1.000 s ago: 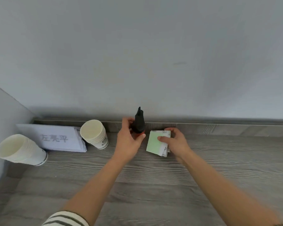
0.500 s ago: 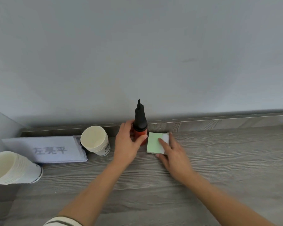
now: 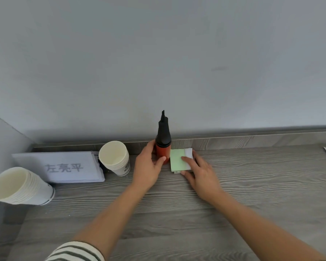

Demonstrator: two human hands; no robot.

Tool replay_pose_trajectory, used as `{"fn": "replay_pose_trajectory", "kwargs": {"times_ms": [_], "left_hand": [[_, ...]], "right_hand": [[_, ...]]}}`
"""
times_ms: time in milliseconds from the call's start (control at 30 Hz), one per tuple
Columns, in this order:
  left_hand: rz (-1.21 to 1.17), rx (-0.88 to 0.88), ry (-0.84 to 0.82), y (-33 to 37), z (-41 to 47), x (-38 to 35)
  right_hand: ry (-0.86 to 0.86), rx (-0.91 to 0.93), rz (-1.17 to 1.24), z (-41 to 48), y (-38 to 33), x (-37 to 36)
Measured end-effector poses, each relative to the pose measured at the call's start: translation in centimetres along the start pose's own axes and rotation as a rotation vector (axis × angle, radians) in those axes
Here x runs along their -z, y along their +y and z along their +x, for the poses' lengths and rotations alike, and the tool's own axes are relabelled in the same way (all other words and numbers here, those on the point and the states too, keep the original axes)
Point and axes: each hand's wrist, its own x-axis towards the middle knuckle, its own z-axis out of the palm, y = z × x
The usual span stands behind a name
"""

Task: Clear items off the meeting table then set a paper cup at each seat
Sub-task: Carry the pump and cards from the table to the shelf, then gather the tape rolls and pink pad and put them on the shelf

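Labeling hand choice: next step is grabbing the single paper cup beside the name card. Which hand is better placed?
Left. The left hand wraps the red bottle, right beside the single paper cup. The right hand rests on the green pack, beyond the bottle, so it would have to cross over.

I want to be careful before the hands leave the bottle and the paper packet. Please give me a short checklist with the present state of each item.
1. Red bottle stands upright on the shelf: ok.
2. Left hand is around the bottle: ok.
3. Right hand lies on the green packet, which is flat: ok.
4. Packet touching the bottle or only beside it: cannot tell.
5. Single paper cup stands clear of the left hand: ok.
6. Cup stack stands upright: not ok, it leans.
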Motion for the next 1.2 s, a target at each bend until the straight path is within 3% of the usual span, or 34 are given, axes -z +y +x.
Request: {"fn": "replay_pose_trajectory", "kwargs": {"times_ms": [133, 267, 433, 500, 767, 1200], "left_hand": [[0.058, 0.068, -0.019, 0.3, -0.8, 0.2], [0.121, 0.178, -0.024, 1.1, -2.8, 1.5], [-0.161, 0.403, -0.295, 2.8, -7.9, 4.9], [-0.267, 0.476, -0.300, 3.5, -10.4, 5.8], [-0.500, 0.647, 0.118, 6.4, -21.4, 5.5], [-0.577, 0.949, 0.764, 13.5, -45.3, -6.1]], "right_hand": [[-0.127, -0.019, -0.035, 0.2, -0.7, 1.9], [-0.244, -0.108, 0.099, -0.6, -1.2, 5.6], [-0.364, -0.118, 0.329, -5.1, -0.6, 10.0], [-0.370, -0.128, 0.420, -6.9, 0.2, 10.7], [-0.465, -0.166, 0.778, -12.0, 2.0, 11.9], [-0.937, 0.239, 0.587, -17.6, 1.9, 9.2]]}}
